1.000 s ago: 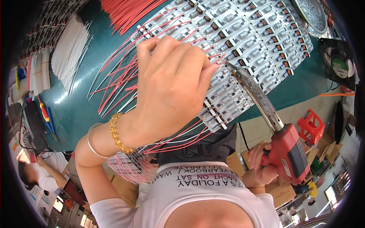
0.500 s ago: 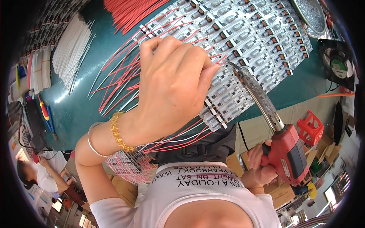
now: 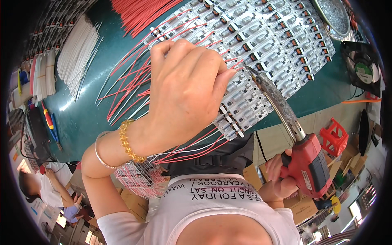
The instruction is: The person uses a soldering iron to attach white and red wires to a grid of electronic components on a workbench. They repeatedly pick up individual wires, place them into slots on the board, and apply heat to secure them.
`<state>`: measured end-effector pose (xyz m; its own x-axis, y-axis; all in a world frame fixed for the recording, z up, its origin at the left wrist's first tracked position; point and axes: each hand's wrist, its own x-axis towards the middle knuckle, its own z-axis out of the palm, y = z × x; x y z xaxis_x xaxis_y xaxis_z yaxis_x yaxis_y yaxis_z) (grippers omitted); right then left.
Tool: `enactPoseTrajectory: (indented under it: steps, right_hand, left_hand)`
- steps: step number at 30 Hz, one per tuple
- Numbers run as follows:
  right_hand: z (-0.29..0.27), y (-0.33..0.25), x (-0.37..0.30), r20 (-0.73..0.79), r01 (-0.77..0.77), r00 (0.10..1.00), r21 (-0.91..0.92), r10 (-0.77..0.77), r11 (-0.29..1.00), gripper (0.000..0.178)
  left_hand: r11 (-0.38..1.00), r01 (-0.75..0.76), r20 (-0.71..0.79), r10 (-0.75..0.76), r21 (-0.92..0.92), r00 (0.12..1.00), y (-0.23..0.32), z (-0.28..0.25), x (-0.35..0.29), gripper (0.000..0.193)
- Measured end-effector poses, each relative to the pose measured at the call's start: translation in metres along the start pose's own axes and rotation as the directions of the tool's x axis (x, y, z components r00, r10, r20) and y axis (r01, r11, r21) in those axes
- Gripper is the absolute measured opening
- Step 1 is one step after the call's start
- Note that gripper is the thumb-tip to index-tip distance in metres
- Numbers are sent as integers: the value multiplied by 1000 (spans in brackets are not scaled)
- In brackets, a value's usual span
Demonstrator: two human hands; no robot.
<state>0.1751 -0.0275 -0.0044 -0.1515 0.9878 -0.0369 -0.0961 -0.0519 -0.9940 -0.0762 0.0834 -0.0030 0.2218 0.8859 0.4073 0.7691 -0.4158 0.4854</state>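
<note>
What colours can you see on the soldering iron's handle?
The handle is mostly red and black, clearest in the head view.

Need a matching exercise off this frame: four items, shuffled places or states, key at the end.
Items
1. soldering gun
2. beaded bracelet
3. red wire pile
4. red stool

Places/states
A. past the table edge, unheld
B. around the left wrist
C. on the table, at the picture's top edge
D. gripped by the right hand

Pairs: 1-D, 2-B, 3-C, 4-A

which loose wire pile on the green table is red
The red pile at the picture's top edge, beside the circuit boards; the white pile lies farther left.
</note>
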Motion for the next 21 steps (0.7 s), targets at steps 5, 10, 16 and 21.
enactPoseTrajectory:
  steps: [5, 10, 16, 21]
  right_hand:
    - [3, -5, -5, -102, -98, 991, -120, 86, 988, 84]
    - [7, -6, -5, -140, -67, 989, -68, 57, 995, 85]
    - [6, -9, -5, -142, -127, 983, -56, 118, 990, 86]
    - [6, -3, -8, -193, -94, 978, -40, 85, 995, 86]
  left_hand:
    - [1000, 3, 5, -3, 7, 1000, 0, -1, 0, 14]
    - [1000, 3, 5, -3, 7, 1000, 0, 0, -1, 15]
    - [1000, -2, -7, 2, 23, 1000, 2, 0, 0, 15]
    - [987, -137, -85, 144, 86, 986, -3, -6, 4, 12]
